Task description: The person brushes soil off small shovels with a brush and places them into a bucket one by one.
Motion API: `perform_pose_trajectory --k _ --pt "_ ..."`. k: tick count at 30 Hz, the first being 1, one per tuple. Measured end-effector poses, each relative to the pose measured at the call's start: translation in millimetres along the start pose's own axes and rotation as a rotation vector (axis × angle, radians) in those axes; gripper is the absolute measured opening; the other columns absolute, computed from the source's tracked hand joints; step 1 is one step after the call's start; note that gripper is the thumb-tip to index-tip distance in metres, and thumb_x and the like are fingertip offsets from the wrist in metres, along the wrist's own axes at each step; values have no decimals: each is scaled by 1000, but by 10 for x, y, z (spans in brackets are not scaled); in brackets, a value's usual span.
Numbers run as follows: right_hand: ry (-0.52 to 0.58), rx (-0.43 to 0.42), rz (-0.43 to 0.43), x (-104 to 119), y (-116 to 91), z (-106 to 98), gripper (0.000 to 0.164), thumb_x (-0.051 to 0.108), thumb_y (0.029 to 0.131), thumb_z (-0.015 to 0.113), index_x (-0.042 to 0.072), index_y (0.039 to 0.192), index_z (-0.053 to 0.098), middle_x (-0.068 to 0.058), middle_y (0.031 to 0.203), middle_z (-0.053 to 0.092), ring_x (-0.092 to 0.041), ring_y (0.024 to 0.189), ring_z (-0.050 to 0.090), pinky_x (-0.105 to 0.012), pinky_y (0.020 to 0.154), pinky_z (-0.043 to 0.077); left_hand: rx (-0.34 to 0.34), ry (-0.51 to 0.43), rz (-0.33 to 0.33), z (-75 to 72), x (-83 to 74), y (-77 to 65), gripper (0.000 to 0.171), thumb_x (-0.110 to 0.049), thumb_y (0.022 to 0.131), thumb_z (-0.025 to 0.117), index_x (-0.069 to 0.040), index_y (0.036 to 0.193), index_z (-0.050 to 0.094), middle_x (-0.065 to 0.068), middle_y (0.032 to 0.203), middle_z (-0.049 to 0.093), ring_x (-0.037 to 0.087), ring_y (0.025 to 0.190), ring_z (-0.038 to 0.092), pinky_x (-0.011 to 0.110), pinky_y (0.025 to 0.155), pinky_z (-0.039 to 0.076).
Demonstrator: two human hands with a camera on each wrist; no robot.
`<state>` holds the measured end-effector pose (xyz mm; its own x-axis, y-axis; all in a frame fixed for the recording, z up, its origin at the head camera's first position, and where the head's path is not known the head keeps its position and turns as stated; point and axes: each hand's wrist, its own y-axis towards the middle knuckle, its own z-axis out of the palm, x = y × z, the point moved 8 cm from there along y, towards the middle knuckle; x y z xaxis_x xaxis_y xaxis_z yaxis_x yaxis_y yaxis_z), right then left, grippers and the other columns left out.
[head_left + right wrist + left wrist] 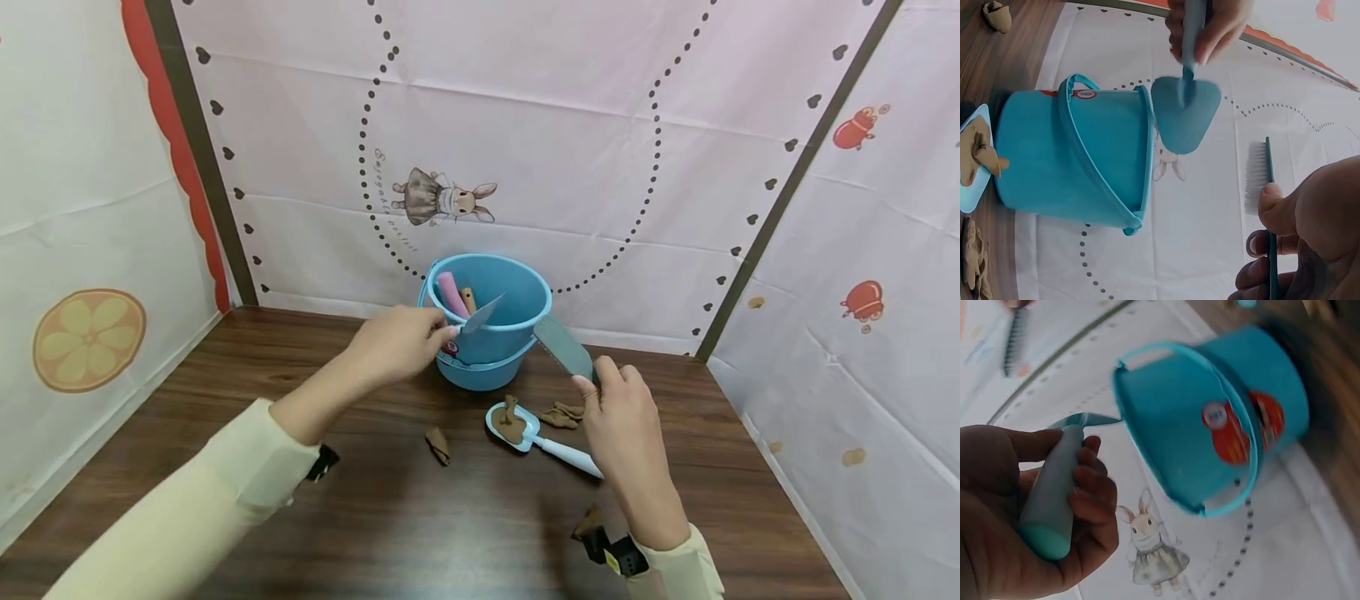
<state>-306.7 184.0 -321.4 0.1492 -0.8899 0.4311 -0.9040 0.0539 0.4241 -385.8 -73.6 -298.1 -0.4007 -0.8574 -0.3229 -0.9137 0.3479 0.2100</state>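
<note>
My left hand (397,342) grips the pale handle of a small hand trowel (1186,115), its blue blade at the rim of the blue bucket (480,375). A pink handle (452,293) and an orange-brown one (468,300) lean inside the bucket. To the right of it, my right hand (622,417) holds a hand brush (564,346), thumb on its thin teal back. White bristles (1255,178) show in the right wrist view. Below, a light blue dustpan (534,437) lies on the table, carrying brown crumpled pieces (510,423).
More brown crumpled pieces (561,415) lie beside the dustpan, with another piece (438,446) to its left and one (587,522) near my right wrist. Behind the bucket stands a white printed cloth wall (525,167); similar walls flank the brown wooden table (360,517).
</note>
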Motion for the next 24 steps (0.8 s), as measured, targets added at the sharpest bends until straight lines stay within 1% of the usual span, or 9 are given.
perform_pose_trajectory --k 3,5,8,12,15,17,19,21,24 --pt "2 -6 -4 -8 7 -10 27 34 105 54 8 102 55 -11 82 42 -24 66 42 -35 58 37 -41 192 38 -84 -37 213 25 -37 104 56 -15 107 66 4 86 64 24 76 61 40 62 49" --pt "3 -10 -5 -12 11 -15 26 34 105 54 8 102 55 -11 82 42 -24 66 42 -35 58 37 -50 312 75 -103 -63 361 24 -34 104 58 -15 114 68 5 95 67 27 84 63 44 65 53" --pt "4 -11 -6 -15 12 -20 27 35 104 55 9 101 55 -10 81 42 -24 66 41 -35 58 37 -44 489 151 -61 -101 566 22 -26 102 62 -17 120 70 8 105 69 30 92 65 48 70 56" --pt "-1 -8 -5 -18 15 -18 26 35 104 55 9 100 54 -10 81 42 -24 66 40 -35 58 36 -23 649 252 80 -175 801 17 -21 100 65 -19 114 75 9 105 68 30 92 64 51 72 56" --pt "-2 -3 -6 -15 20 -16 26 35 104 55 9 101 54 -10 81 42 -24 66 40 -35 59 36 10 703 286 187 -210 963 16 -23 100 65 -18 109 77 9 104 69 30 92 63 54 78 56" --pt "-1 -4 -6 -17 25 -16 26 35 104 55 9 100 54 -11 81 42 -25 66 41 -35 59 37 61 710 289 260 -209 1068 15 -22 99 66 -16 108 76 9 105 71 30 93 64 57 82 55" --pt "0 -7 -8 -22 27 -18 26 35 104 55 9 99 53 -11 81 42 -25 66 41 -36 58 37 132 685 269 321 -203 1159 15 -24 99 67 -14 106 75 9 105 71 30 94 65 61 88 53" --pt "-1 -12 -8 -29 28 -22 26 35 104 55 9 98 52 -11 81 42 -25 66 42 -36 58 37 196 655 247 355 -208 1221 14 -22 99 67 -11 105 73 9 104 71 30 93 65 61 88 53" --pt "0 -15 -8 -41 30 -25 26 34 104 56 9 97 52 -11 81 41 -25 65 42 -36 58 37 258 627 215 380 -222 1276 13 -21 98 68 -10 103 70 10 100 70 28 90 64 58 87 54"
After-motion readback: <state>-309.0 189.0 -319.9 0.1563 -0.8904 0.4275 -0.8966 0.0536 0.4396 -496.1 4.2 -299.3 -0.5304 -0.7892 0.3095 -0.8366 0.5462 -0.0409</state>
